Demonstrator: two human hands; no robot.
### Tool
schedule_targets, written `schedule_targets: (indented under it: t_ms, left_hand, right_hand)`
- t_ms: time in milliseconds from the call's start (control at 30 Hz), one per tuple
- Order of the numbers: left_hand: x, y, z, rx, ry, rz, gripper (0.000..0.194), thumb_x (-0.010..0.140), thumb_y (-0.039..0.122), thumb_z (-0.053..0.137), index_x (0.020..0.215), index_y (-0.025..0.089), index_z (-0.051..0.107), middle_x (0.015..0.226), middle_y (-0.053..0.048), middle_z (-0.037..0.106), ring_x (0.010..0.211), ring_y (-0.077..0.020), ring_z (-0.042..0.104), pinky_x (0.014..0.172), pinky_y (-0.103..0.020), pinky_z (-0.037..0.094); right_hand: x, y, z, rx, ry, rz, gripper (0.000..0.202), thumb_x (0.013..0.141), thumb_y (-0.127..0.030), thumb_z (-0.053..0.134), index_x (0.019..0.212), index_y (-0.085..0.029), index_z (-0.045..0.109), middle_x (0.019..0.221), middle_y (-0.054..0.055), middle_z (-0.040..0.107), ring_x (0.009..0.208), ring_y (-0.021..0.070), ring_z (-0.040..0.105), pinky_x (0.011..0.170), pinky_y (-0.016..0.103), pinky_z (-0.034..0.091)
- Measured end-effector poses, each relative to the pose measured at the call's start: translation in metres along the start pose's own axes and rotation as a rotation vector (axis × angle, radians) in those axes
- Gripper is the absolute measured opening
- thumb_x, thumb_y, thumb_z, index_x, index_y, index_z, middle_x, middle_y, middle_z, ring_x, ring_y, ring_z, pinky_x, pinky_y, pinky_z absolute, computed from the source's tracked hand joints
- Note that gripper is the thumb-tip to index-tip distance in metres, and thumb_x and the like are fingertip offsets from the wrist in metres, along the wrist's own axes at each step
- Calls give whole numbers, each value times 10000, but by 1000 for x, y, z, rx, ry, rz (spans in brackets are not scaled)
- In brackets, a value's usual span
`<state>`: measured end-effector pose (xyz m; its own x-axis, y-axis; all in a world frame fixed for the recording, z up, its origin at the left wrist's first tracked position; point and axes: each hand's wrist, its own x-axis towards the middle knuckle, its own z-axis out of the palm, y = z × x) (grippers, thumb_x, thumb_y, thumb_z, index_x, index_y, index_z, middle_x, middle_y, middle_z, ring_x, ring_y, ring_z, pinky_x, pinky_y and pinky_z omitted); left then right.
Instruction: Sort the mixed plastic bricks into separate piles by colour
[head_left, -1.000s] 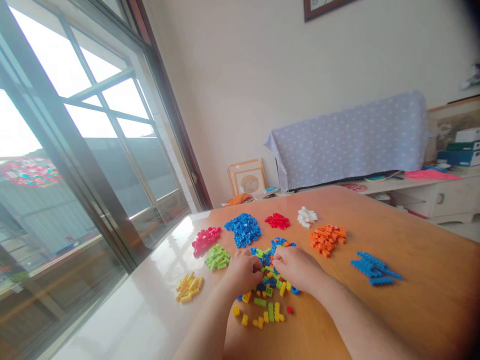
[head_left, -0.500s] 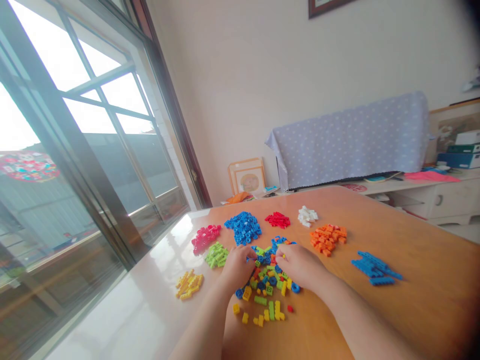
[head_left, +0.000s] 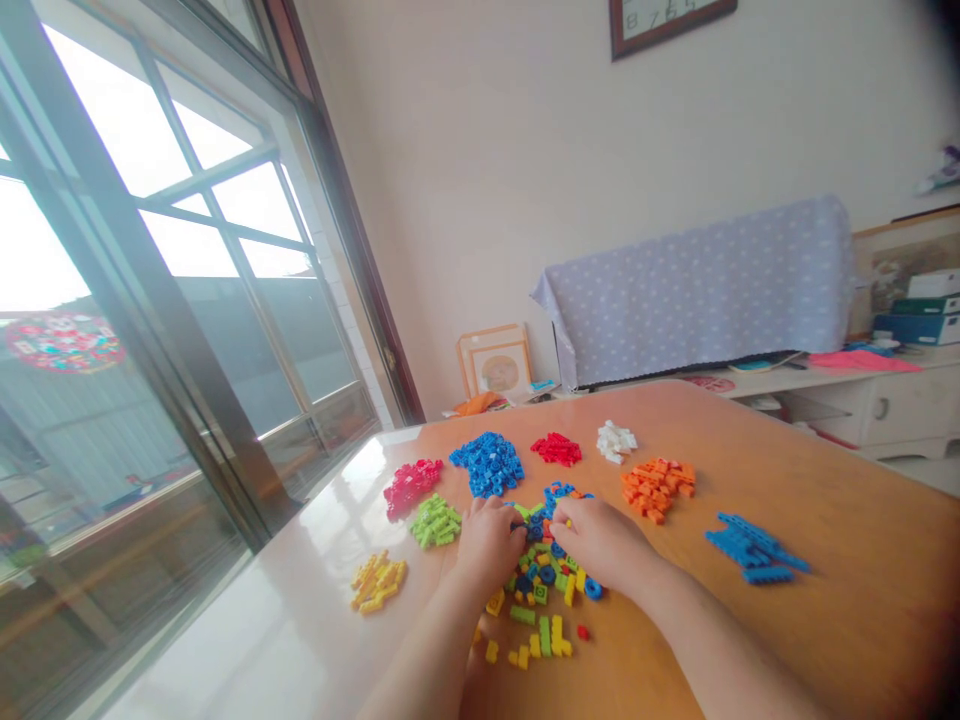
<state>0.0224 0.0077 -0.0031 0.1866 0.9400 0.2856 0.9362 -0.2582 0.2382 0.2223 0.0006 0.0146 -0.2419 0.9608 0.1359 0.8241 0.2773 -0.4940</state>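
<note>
A mixed heap of blue, green, yellow and orange bricks (head_left: 541, 570) lies on the wooden table (head_left: 637, 650). My left hand (head_left: 491, 540) is at the heap's left side, fingers curled and pointing into it; what they hold, if anything, is hidden. Across from it, my right hand (head_left: 592, 535) has its fingers bent together at the right side, with a small bit of yellow and orange showing at the fingertips. Beside my left hand is a light green pile (head_left: 435, 521). Loose yellow and green bricks (head_left: 546, 636) lie nearer to me.
Sorted piles surround the heap: yellow (head_left: 378, 582), pink (head_left: 412, 487), blue (head_left: 489, 463), red (head_left: 556, 449), white (head_left: 616, 441), orange (head_left: 657, 488), and long blue pieces (head_left: 756, 548). Behind the table are a cloth-covered object (head_left: 697, 295) and a window on the left.
My left hand has shifted slightly right and down over the heap, covering some bricks. My right hand stays nearly in place. The view has tilted up a little.
</note>
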Motion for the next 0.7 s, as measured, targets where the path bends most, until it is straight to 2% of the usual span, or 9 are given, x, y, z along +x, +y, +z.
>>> schedule_targets:
  t_ms: [100, 167, 267, 367, 500, 700]
  left_hand:
    - [3, -5, 5, -60, 68, 5, 184, 838, 282, 559, 845, 229, 735, 946, -74, 665, 961, -238, 563, 870, -340, 391]
    - [8, -10, 8, -195, 111, -40, 204, 853, 298, 533, 857, 210, 717, 895, -62, 675, 889, -207, 584, 808, -301, 411]
    - [18, -21, 9, -488, 152, -228, 237, 845, 343, 529, 885, 169, 685, 753, -33, 655, 716, -163, 577, 659, -248, 415]
    - [31, -35, 4, -685, 219, -403, 263, 812, 370, 550, 895, 148, 664, 730, -23, 647, 635, -138, 555, 591, -228, 402]
    - [53, -55, -7, -672, 271, -489, 279, 791, 387, 574, 864, 133, 662, 756, -43, 659, 633, -136, 559, 572, -226, 393]
    - [87, -75, -14, -581, 229, -623, 168, 754, 261, 645, 678, 112, 651, 556, -16, 577, 472, -104, 449, 473, -232, 312]
  right_hand:
    - [0, 1, 1, 4, 10, -2, 237, 907, -368, 486, 844, -251, 682, 839, 8, 713, 752, 155, 586, 593, 252, 248]
    - [0, 0, 1, 5, 15, -3, 244, 909, -369, 483, 830, -245, 678, 824, 10, 708, 732, 151, 578, 585, 256, 236]
    - [0, 0, 1, 12, 22, -10, 255, 910, -373, 480, 810, -236, 670, 796, 12, 701, 712, 148, 572, 577, 261, 225]
    - [0, -1, 0, 31, 32, -23, 248, 907, -361, 479, 811, -235, 669, 795, 14, 703, 723, 148, 576, 582, 258, 227]
    - [0, -1, -1, 65, 37, -41, 237, 896, -346, 484, 836, -237, 684, 808, 23, 710, 768, 156, 596, 593, 255, 234]
    - [-1, -2, 0, 82, 57, -59, 214, 877, -318, 491, 820, -237, 681, 801, 16, 714, 731, 148, 588, 583, 257, 215]
